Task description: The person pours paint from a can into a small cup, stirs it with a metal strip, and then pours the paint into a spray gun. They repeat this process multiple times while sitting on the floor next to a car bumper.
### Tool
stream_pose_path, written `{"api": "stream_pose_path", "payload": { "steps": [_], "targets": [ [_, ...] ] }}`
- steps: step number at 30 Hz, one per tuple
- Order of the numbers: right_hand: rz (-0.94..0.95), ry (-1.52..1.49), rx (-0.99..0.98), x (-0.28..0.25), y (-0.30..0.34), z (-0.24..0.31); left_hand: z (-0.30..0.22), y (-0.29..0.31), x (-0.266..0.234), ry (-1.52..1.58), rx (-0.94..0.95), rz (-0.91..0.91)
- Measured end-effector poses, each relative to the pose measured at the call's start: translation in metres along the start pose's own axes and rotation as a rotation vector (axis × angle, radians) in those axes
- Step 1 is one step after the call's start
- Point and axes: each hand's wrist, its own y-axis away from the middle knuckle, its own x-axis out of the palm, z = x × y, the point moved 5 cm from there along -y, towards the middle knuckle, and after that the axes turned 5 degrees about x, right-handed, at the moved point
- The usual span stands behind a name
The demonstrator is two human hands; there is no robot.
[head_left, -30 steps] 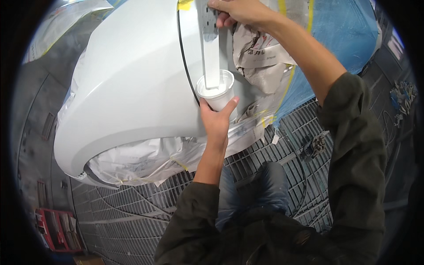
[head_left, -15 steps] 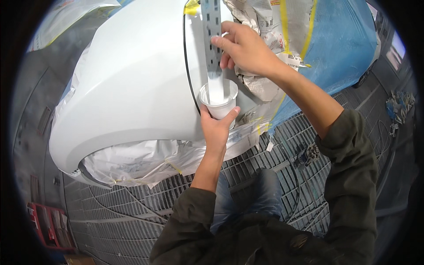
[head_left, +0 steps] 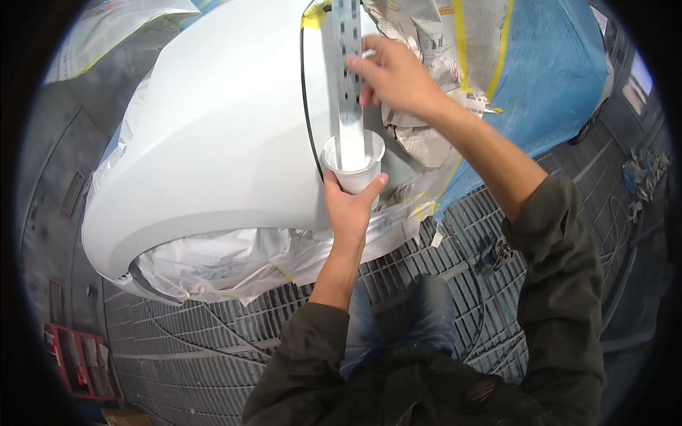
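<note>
My left hand (head_left: 350,206) is closed round the lower part of a white plastic cup (head_left: 359,182), with the thumb on its right side. A long, flat mixing stick (head_left: 349,85) with dark marks stands nearly upright in the cup. Its lower end is coated in white and goes down inside the rim. My right hand (head_left: 394,74) pinches the stick well above the cup, with thumb and fingers on its right edge. How much liquid the cup holds is hard to make out. Just behind both hands is a pale car fender (head_left: 213,135).
Masking paper (head_left: 419,135) and yellow tape cover the car right of the cup; blue plastic film (head_left: 547,78) lies beyond. White film (head_left: 213,263) fills the wheel arch. Hoses (head_left: 476,312) run across the metal floor grating (head_left: 185,362). A red rack (head_left: 82,362) stands at lower left.
The cup, the stick and both hands sit slightly further right in view, as does the fender. The stick stands a little straighter, and my right hand is slightly blurred.
</note>
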Motion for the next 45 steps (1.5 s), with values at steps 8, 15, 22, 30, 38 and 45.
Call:
{"api": "stream_pose_path", "payload": {
  "steps": [8,15,22,30,38,45],
  "targets": [
    [-0.015,-0.146,-0.022,-0.013,-0.041,-0.015,0.001,0.002,-0.005,0.103,0.031,-0.012],
    [-0.06,-0.091,-0.01,-0.02,-0.043,-0.011,0.004,0.003,-0.006,0.04,0.002,-0.006],
    [0.025,-0.059,-0.047,-0.013,-0.001,0.002,0.006,0.013,-0.007,-0.01,-0.035,0.012],
    [0.264,-0.326,0.222,0.02,0.156,-0.051,0.034,0.108,-0.03,-0.234,-0.098,0.332],
    [-0.216,-0.511,0.996,-0.002,0.404,-0.311,0.08,0.221,-0.085,-0.255,-0.26,0.398],
    [-0.884,-0.33,1.488,-0.082,0.587,-0.495,0.068,0.225,-0.093,-0.173,-0.291,0.36]
  ]
}}
